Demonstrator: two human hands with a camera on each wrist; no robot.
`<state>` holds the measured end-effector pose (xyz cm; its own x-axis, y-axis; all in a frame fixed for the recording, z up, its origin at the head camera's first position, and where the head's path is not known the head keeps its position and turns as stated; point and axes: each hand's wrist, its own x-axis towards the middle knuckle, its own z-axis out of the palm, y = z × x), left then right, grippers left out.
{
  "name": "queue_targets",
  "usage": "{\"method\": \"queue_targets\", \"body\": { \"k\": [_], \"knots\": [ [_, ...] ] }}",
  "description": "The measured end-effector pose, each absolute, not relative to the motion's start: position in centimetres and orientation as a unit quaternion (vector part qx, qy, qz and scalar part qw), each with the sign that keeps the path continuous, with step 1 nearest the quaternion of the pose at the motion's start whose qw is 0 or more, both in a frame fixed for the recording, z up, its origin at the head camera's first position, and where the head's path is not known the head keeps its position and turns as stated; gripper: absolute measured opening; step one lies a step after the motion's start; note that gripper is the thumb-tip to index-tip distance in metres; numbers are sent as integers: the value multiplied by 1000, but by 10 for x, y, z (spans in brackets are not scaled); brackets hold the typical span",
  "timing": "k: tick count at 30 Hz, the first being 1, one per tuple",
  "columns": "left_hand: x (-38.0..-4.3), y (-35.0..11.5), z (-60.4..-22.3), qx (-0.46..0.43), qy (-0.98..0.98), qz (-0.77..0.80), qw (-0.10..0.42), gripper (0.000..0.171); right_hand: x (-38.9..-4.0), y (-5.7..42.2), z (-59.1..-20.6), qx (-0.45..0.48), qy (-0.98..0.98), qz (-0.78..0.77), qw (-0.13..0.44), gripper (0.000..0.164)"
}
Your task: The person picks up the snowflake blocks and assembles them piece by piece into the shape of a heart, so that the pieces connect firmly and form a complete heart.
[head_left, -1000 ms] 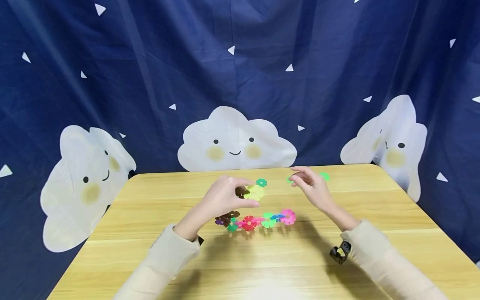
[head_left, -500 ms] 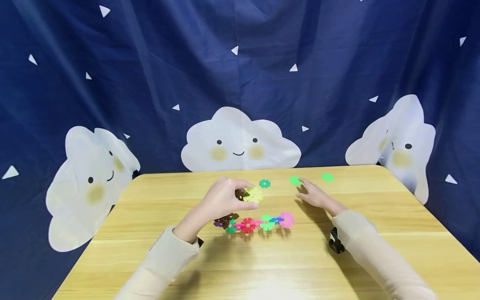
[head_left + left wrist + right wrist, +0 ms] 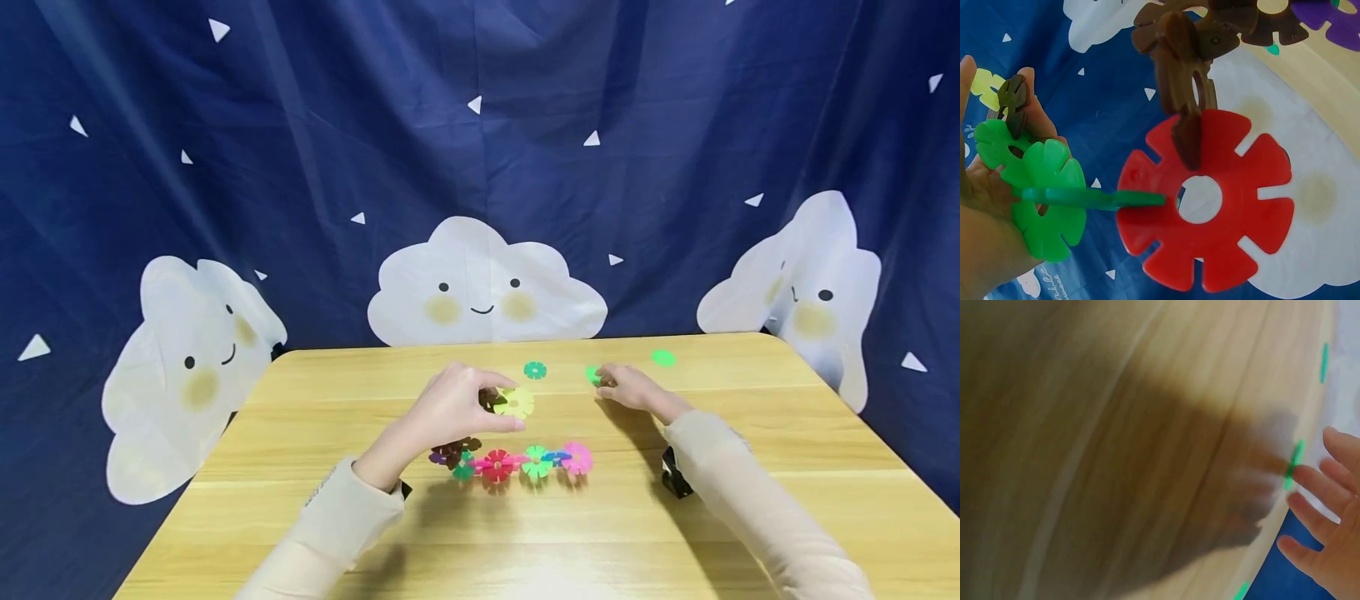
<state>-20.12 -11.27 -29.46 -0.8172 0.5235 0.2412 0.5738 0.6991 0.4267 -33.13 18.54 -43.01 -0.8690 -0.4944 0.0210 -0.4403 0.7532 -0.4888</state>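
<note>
My left hand pinches a chain of interlocking flower-shaped plastic discs near its end, where a yellow disc joins a brown one. Close to the left wrist camera are a large red disc and green discs of the chain. Its other stretch runs below the hand in the head view, through another red disc to a pink disc. My right hand reaches to a loose light-green disc lying flat. In the right wrist view its fingers are extended, one fingertip at the disc.
A loose teal disc lies left of the right hand, and another light-green disc lies right of it, near the far edge of the wooden table. A dark blue curtain with clouds hangs behind.
My right hand has come down from the air above the far part of the table to the light-green disc. The left hand stays nearly in place with the chain.
</note>
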Motion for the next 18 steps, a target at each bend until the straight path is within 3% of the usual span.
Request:
{"method": "queue_targets", "body": {
  "k": [5, 13, 18],
  "knots": [
    [-202, -111, -294, -302, -920, -245, 54, 44, -326, 187, -424, -294, 909, -286, 70, 17],
    [-201, -107, -294, -303, -920, -243, 41, 45, -318, 179, -430, -277, 932, -215, 91, 53],
    [-201, -106, -295, -305, -919, -249, 37, 46, -314, 176, -435, -237, 951, -182, 79, 36]
  ]
}}
